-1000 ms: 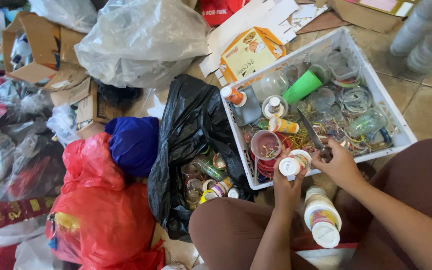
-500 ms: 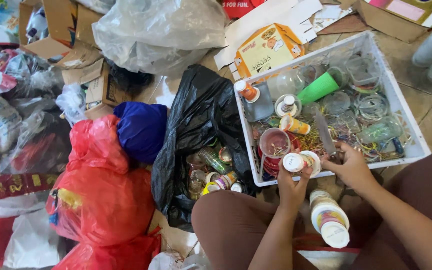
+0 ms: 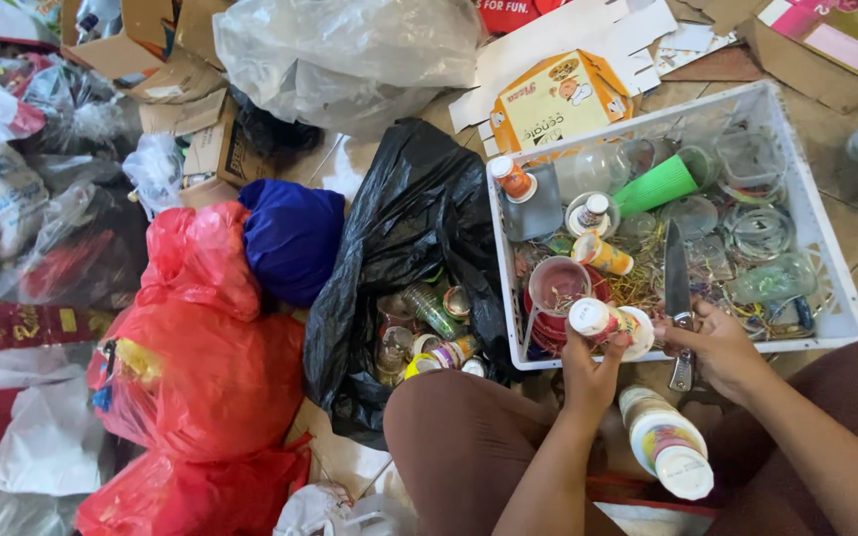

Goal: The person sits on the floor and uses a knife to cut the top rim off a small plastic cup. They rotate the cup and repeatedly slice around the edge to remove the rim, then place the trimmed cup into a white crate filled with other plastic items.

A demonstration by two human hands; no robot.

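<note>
My left hand grips a small round container with a white cap at the near rim of a white plastic crate. Just to its right, my right hand is closed on the handle of a knife, whose blade points away from me over the crate. The two hands nearly touch. The crate holds a green cup, an orange-capped bottle, clear cups and lids. A stack of printed cups lies on my lap.
An open black bag with cups and small bottles lies left of the crate. Further left are red bags and a blue bag. A clear plastic bag, cardboard boxes and flattened card lie behind.
The view has drifted, so the crate sits further right and lower. Both hands stay at the crate's near rim with the small container and the knife; the container has turned slightly.
</note>
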